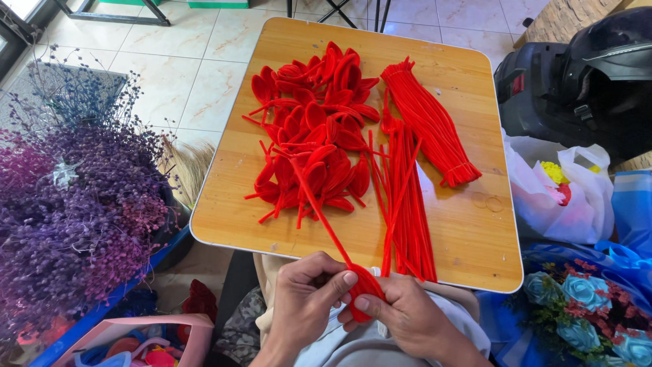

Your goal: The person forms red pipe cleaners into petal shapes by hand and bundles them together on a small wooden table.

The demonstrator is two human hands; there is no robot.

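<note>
Left hand (309,289), right hand (401,312) both pinched on red pipe cleaner (363,282).

— What is seen of the person?

— Two bare hands, the left hand (307,299) and the right hand (406,314), are shown, with short, unpainted nails. No rings or watch are worn.

— And the clothing?

— The forearms are left uncovered. A pale grey-blue garment (353,346) is seen over the lap, with a patterned grey-green cloth (246,325) beside it.
</note>
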